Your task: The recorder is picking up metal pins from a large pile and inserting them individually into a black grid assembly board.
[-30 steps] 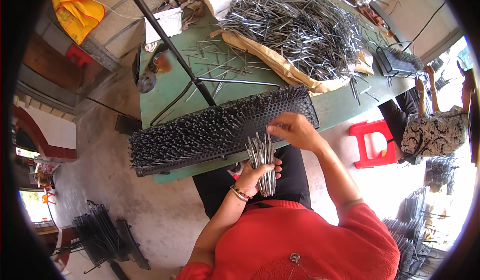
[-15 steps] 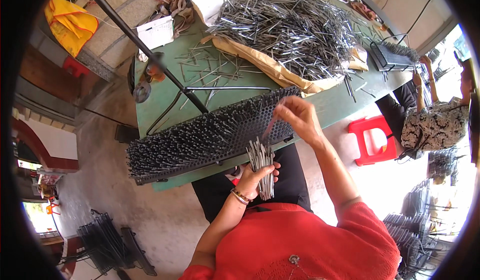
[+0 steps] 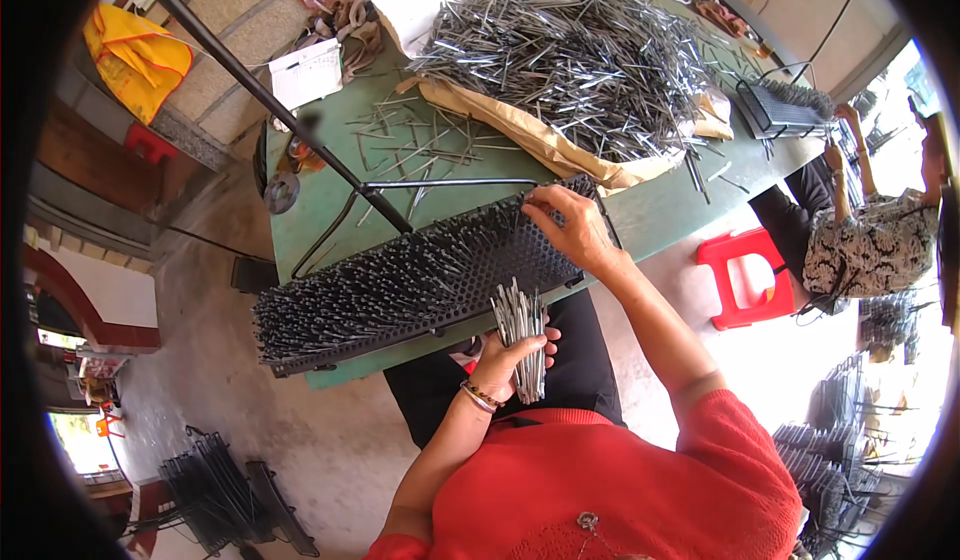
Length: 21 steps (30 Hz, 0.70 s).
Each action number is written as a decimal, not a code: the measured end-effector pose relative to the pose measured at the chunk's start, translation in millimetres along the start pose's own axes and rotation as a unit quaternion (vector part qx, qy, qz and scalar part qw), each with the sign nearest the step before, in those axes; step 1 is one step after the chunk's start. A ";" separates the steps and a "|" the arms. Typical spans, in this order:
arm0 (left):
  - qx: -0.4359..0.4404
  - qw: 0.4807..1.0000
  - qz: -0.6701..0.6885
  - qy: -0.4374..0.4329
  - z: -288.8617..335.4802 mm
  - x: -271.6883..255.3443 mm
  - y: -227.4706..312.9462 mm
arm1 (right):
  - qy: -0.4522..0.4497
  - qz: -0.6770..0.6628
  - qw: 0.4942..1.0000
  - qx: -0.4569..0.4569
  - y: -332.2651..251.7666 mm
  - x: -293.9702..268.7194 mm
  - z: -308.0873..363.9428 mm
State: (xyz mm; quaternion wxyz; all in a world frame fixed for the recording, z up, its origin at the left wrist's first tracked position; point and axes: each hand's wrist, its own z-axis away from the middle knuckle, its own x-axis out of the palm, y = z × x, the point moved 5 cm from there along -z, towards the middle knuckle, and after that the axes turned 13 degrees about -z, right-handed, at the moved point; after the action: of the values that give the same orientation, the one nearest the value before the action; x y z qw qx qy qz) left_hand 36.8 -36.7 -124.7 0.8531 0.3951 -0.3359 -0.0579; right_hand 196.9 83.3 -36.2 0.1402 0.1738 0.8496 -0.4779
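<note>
My left hand is closed around an upright bundle of thin metal rods, held over my lap at the table's front edge. A long black perforated rack lies along that edge, and dark rods stand packed in its holes on the left and middle. Bare holes show toward its right end. Over that end, my right hand reaches to the far side, thumb and fingers pinched among the standing rods. Whatever those fingertips hold is too small to make out.
A big heap of loose rods lies on brown paper on the green table. A black bar slants up from the rack. To the right are a red stool and another person beside another rack.
My right hand has moved forward and left, its fingertips going from above the bundle to the far side of the rack. My left hand keeps the bundle in nearly the same place.
</note>
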 end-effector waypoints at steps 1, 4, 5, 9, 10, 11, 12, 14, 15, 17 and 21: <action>-0.001 1.000 -0.001 0.002 0.2 -0.5 0.1 | 0.000 0.000 1.000 0.000 -1.7 0.7 -0.5; -0.002 1.000 0.000 0.005 0.8 -1.7 0.0 | 0.005 -0.031 0.999 0.020 -6.6 0.7 -1.8; -0.003 1.000 0.001 0.005 1.2 -2.0 -0.2 | 0.006 -0.038 0.999 0.026 -6.9 0.7 -2.0; -0.005 1.000 -0.001 0.004 0.9 -1.6 -0.8 | -0.018 -0.002 1.000 -0.003 -6.0 2.8 -1.2; -0.003 1.000 -0.004 -0.002 0.9 -1.0 -0.5 | -0.019 -0.002 1.000 -0.003 -4.2 4.2 -0.9; 0.000 1.000 -0.007 -0.007 1.0 -0.3 -0.2 | -0.019 0.002 1.000 -0.023 -4.2 5.6 -0.7; 0.000 1.000 -0.006 -0.007 1.3 0.1 0.4 | -0.018 0.005 0.999 -0.043 -5.2 6.6 -0.7; 0.001 1.000 -0.018 -0.014 2.0 1.8 1.7 | -0.017 0.011 0.999 -0.049 -5.5 8.1 -2.1; 0.001 1.000 -0.017 -0.014 1.9 1.7 1.7 | -0.015 0.017 0.998 -0.056 -6.3 8.7 -2.4; 0.000 1.000 -0.018 -0.010 2.5 0.6 1.3 | -0.016 0.017 0.998 -0.054 -7.5 11.4 -3.0; 0.002 1.000 -0.018 -0.014 2.8 -0.7 1.9 | 0.025 0.046 0.998 -0.046 -10.7 8.2 -1.7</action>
State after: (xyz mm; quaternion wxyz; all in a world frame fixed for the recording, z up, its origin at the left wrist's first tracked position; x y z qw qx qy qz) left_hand 34.3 -36.9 -122.5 0.8463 0.4022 -0.3405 -0.0783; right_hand 184.8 80.9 -30.5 0.1484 0.2179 0.8648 -0.4272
